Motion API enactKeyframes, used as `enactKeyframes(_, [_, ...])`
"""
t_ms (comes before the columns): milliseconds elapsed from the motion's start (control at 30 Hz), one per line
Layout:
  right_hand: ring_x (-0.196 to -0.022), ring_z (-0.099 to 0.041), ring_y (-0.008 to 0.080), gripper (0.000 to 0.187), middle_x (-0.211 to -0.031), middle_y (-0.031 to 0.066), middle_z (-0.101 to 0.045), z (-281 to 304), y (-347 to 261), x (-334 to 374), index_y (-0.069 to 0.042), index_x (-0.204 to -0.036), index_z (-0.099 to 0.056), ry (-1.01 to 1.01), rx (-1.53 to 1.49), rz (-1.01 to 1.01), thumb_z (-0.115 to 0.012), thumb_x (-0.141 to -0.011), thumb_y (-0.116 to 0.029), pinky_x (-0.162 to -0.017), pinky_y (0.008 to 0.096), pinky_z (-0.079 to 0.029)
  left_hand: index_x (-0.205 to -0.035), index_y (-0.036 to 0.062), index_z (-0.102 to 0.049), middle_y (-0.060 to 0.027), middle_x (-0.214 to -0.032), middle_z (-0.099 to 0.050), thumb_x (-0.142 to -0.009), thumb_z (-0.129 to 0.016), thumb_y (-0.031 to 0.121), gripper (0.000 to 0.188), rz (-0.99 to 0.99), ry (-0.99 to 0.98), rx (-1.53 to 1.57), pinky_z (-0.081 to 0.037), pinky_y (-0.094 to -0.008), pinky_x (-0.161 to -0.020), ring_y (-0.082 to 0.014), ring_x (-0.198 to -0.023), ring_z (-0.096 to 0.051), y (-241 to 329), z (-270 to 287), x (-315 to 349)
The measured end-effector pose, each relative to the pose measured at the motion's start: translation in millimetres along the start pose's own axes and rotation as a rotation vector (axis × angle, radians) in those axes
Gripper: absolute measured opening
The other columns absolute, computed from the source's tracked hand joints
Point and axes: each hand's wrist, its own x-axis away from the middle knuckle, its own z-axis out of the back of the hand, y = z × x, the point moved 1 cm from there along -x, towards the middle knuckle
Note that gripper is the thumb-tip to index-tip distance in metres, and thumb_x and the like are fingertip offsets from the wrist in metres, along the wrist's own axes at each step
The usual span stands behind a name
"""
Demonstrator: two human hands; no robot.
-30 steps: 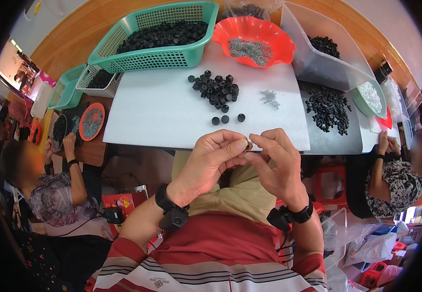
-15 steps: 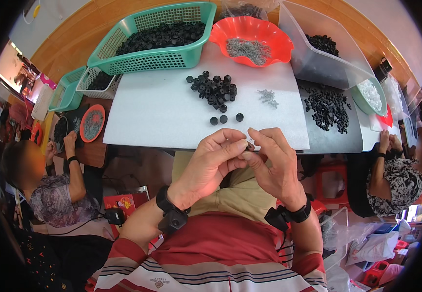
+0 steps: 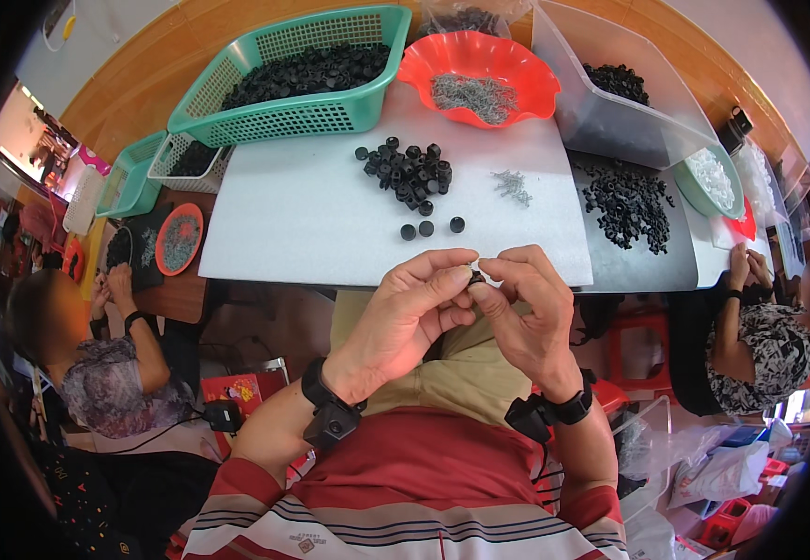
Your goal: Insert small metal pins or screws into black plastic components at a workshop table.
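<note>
My left hand (image 3: 409, 315) and my right hand (image 3: 519, 308) meet at their fingertips just below the near edge of the white board (image 3: 302, 224). Between the fingertips of both hands sits a small black round part (image 3: 476, 276), mostly hidden. Ahead on the board lies a pile of black round parts (image 3: 409, 171), with three loose black parts (image 3: 431, 227) closer to me. A small heap of thin metal pins (image 3: 513, 185) lies to the right of the pile.
A green basket (image 3: 293, 70) of black parts, a red bowl (image 3: 479, 77) of metal pins and a clear bin (image 3: 610, 93) stand at the back. More black parts (image 3: 627, 201) lie on the right. Other people sit at the left (image 3: 97, 355) and right (image 3: 760, 317).
Both hands stay together at the board's near edge; the fingers shifted slightly around the small part. The thin metal piece seen at the fingertips earlier no longer shows.
</note>
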Motion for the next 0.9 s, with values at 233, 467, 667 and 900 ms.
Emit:
enactKeyframes(233, [-0.067,-0.065,0.0149,0.024,-0.094,0.0094,-0.064,-0.3,2.5,4.6,-0.003,-0.105,-0.071,0.051,-0.004,0.051,-0.079,-0.083,0.001,-0.056,0.0263,-0.052,-0.125,0.0029,-0.065,-0.0035,-0.102,-0.068,-0.1,-0.065,0.011,0.027,-0.016,-0.018,0.005,-0.06,-0.0256,-0.078,-0.0093,-0.087,-0.065,-3.3,-0.7,-0.3])
enactKeyframes(467, [-0.068,-0.069,0.02,0.025,-0.092,0.0106,-0.063,-1.7,1.5,8.5,-0.003,-0.105,-0.071,0.105,0.097,0.135,-0.079,-0.082,-0.001,-0.056,0.0295,-0.055,-0.125,0.003,-0.065,-0.003,-0.1,-0.07,-0.099,-0.066,0.01,0.027,-0.036,-0.001,-0.03,-0.059,-0.0247,-0.079,-0.0094,-0.088,-0.067,-4.6,-5.0,1.4])
enactKeyframes(667, [-0.063,-0.066,0.0214,0.028,-0.093,0.0112,-0.063,-4.8,7.5,15.9,-0.003,-0.11,-0.067,0.149,0.222,0.242,-0.078,-0.084,-0.004,-0.051,0.032,-0.054,-0.125,0.0025,-0.065,-0.0037,-0.102,-0.071,-0.099,-0.066,0.011,0.028,-0.056,-0.013,-0.082,-0.059,-0.024,-0.078,-0.0089,-0.089,-0.067,-7.0,-6.9,4.1])
enactKeyframes(900, [-0.063,-0.064,0.0207,0.027,-0.097,0.0131,-0.062,1.4,14.0,18.7,-0.002,-0.111,-0.065,0.207,0.235,0.205,-0.076,-0.088,-0.006,-0.052,0.0303,-0.052,-0.127,0.0005,-0.065,-0.007,-0.108,-0.072,-0.097,-0.07,0.014,0.032,-0.298,0.087,-0.481,-0.057,-0.0245,-0.077,-0.007,-0.089,-0.067,1.7,-18.8,4.1])
